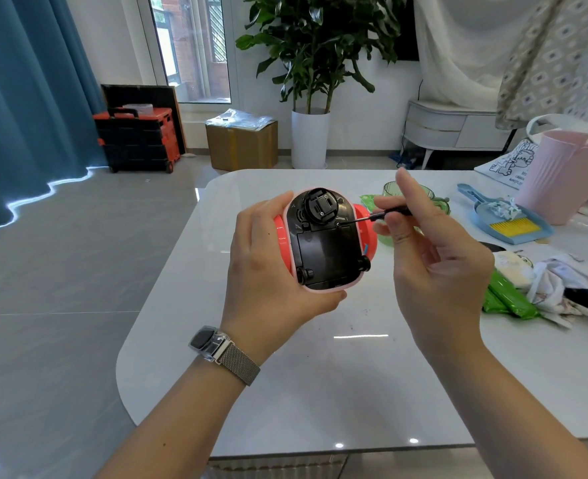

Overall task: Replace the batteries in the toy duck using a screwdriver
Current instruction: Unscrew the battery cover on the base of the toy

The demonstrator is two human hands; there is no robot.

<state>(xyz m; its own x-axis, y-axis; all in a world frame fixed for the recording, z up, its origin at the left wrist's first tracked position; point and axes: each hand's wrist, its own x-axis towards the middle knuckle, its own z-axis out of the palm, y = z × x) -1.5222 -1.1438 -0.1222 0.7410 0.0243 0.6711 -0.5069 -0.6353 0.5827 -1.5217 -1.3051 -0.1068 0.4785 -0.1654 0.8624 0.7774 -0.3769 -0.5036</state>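
The toy duck [323, 240] is held above the white table [320, 375], underside up, so that its black base plate and two small wheels face the camera. The left hand [268, 267] grips the rounded pink-and-red body from the side, fingers curled behind it and thumb along the lower edge. The right hand [420, 236] pinches the black handle of the screwdriver [372, 216] between thumb and fingers, index finger raised; the thin shaft's tip meets a screw recess near the upper right of the base. The shell appears to be light, hard, smooth plastic, likely slippery on its curves, so the grip belongs on the sides, clear of wheels and battery cover. The small screw is probably easy to drop. Bare tabletop lies beneath the hands, its near edge close to the forearms; a green cup [394, 191], dustpan [513, 223] and clutter crowd the right.
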